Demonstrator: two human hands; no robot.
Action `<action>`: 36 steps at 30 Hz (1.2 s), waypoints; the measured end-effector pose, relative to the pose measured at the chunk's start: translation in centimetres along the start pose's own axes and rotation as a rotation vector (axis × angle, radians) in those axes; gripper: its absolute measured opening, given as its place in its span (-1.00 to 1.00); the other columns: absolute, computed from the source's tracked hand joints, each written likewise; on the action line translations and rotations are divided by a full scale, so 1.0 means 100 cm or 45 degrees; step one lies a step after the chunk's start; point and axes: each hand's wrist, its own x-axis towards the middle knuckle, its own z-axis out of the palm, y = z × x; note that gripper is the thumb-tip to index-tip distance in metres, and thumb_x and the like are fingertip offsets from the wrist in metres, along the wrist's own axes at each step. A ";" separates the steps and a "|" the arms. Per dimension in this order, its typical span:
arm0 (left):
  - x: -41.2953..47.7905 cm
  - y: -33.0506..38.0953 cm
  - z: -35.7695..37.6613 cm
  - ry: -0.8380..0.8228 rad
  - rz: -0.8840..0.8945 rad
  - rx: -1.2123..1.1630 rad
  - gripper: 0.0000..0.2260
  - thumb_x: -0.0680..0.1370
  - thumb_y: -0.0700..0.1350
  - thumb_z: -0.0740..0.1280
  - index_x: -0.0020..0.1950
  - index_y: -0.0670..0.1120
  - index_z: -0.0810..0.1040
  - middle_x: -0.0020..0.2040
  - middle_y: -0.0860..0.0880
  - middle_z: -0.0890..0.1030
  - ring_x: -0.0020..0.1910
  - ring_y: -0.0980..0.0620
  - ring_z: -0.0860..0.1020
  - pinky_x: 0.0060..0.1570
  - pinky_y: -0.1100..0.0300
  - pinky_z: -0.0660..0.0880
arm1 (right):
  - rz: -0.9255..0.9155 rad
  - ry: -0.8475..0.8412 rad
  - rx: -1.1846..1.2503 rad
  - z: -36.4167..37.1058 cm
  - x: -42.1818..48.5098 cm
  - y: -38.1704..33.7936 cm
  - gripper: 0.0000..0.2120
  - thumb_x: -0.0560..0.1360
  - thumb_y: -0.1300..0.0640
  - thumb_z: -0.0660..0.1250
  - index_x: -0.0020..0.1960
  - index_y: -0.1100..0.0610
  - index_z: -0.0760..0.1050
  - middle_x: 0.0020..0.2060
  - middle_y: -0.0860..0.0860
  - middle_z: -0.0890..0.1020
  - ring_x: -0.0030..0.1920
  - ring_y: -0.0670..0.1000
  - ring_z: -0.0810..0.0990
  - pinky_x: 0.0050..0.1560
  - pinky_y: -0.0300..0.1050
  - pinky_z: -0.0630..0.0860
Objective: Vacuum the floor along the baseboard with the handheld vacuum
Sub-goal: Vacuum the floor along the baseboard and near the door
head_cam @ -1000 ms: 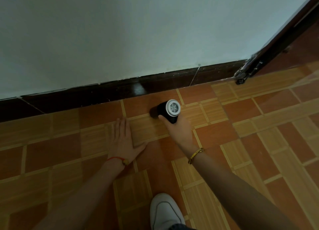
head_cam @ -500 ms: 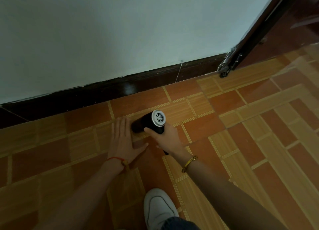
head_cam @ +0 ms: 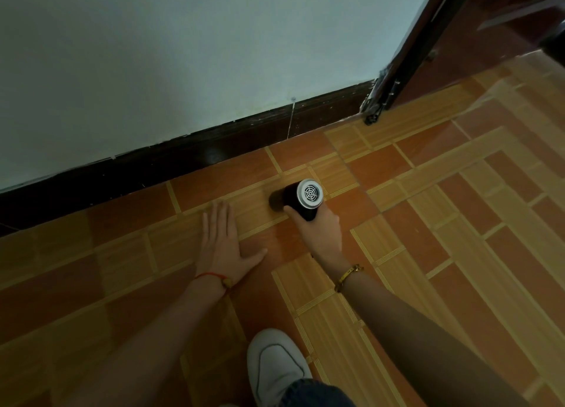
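Observation:
The handheld vacuum (head_cam: 301, 198) is a black cylinder with a round silver vented end cap facing up toward me. Its nozzle end points left and down at the tiled floor (head_cam: 428, 238), blurred, a short way in front of the dark baseboard (head_cam: 214, 152). My right hand (head_cam: 318, 229) is closed around the vacuum's handle from below; the handle itself is hidden by my fingers. My left hand (head_cam: 224, 241) lies flat on the floor with fingers together, palm down, just left of the vacuum and not touching it.
A pale wall (head_cam: 214, 45) rises above the baseboard. A dark door frame with a metal hinge (head_cam: 379, 101) stands at the upper right. My white shoe (head_cam: 275, 367) rests on the tiles at the bottom centre.
My right hand pulled the vacuum left toward my left hand, then slid it back right along the floor. My left hand stayed planted. The view shifted, bringing the door frame further in.

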 end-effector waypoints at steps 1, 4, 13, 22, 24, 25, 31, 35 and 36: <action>0.001 0.002 0.000 -0.002 0.011 0.006 0.07 0.39 0.51 0.12 0.59 -0.17 -0.20 0.61 -0.17 -0.16 0.58 -0.09 -0.23 0.54 -0.08 -0.24 | -0.001 -0.032 0.025 0.000 -0.001 0.001 -0.41 0.48 -0.22 0.41 0.37 0.10 0.43 0.07 0.02 0.67 0.00 0.11 0.69 -0.01 0.13 0.66; 0.006 0.006 0.001 -0.019 0.040 0.031 0.07 0.40 0.52 0.08 0.58 -0.18 -0.24 0.60 -0.16 -0.18 0.58 -0.10 -0.24 0.54 -0.08 -0.26 | -0.033 -0.119 0.049 0.002 -0.005 0.004 -0.47 0.47 -0.21 0.43 0.29 0.09 0.47 -0.04 -0.01 0.66 -0.13 0.07 0.68 -0.12 0.09 0.68; 0.030 0.011 -0.004 -0.047 0.099 0.073 0.06 0.40 0.53 0.07 0.58 -0.17 -0.23 0.60 -0.17 -0.19 0.58 -0.12 -0.24 0.54 -0.09 -0.22 | -0.011 0.077 -0.056 -0.009 0.028 0.004 -0.42 0.47 -0.24 0.42 0.33 0.10 0.46 0.03 -0.04 0.67 0.03 0.00 0.66 -0.02 0.00 0.65; 0.066 0.018 -0.012 -0.064 0.138 0.132 0.09 0.38 0.54 0.07 0.58 -0.20 -0.24 0.60 -0.19 -0.15 0.58 -0.12 -0.21 0.54 -0.08 -0.22 | -0.036 0.020 0.035 -0.002 0.065 -0.004 -0.43 0.47 -0.25 0.42 0.31 0.08 0.47 -0.01 -0.04 0.68 -0.07 -0.01 0.66 -0.07 -0.04 0.64; 0.075 0.021 -0.015 -0.072 0.131 0.131 0.10 0.39 0.52 0.12 0.58 -0.21 -0.21 0.60 -0.20 -0.14 0.58 -0.13 -0.18 0.55 -0.09 -0.20 | -0.081 -0.041 0.077 0.007 0.068 -0.009 -0.47 0.47 -0.23 0.43 0.28 0.08 0.48 -0.05 -0.03 0.69 -0.13 -0.01 0.66 -0.11 -0.03 0.65; 0.077 0.017 -0.012 -0.103 0.123 0.123 0.08 0.41 0.49 0.18 0.58 -0.22 -0.18 0.60 -0.20 -0.12 0.59 -0.14 -0.15 0.55 -0.06 -0.21 | -0.112 -0.055 0.084 0.011 0.069 -0.010 -0.47 0.47 -0.23 0.43 0.28 0.08 0.48 -0.05 -0.03 0.68 -0.13 -0.03 0.65 -0.11 -0.06 0.64; 0.094 0.003 0.000 -0.347 0.017 0.061 -0.11 0.56 0.29 0.22 0.59 -0.20 -0.18 0.61 -0.14 -0.14 0.59 -0.08 -0.13 0.46 0.12 -0.33 | -0.142 -0.055 0.059 0.014 0.093 -0.014 -0.48 0.46 -0.25 0.42 0.23 0.09 0.50 -0.08 -0.03 0.68 -0.17 -0.07 0.63 -0.20 -0.13 0.60; 0.119 0.027 -0.020 -0.094 0.186 0.134 0.09 0.39 0.52 0.10 0.57 -0.20 -0.25 0.60 -0.17 -0.16 0.58 -0.13 -0.21 0.51 -0.03 -0.30 | -0.092 0.092 0.014 0.000 0.124 -0.010 -0.46 0.48 -0.23 0.42 0.27 0.13 0.50 -0.13 -0.14 0.59 -0.23 -0.20 0.52 -0.38 -0.46 0.31; 0.122 0.028 -0.019 -0.115 0.190 0.146 0.09 0.39 0.53 0.08 0.57 -0.19 -0.27 0.60 -0.17 -0.16 0.58 -0.12 -0.22 0.50 -0.03 -0.30 | -0.054 0.134 0.023 -0.005 0.132 -0.009 -0.45 0.48 -0.23 0.41 0.28 0.14 0.50 -0.12 -0.13 0.59 -0.21 -0.17 0.55 -0.40 -0.47 0.30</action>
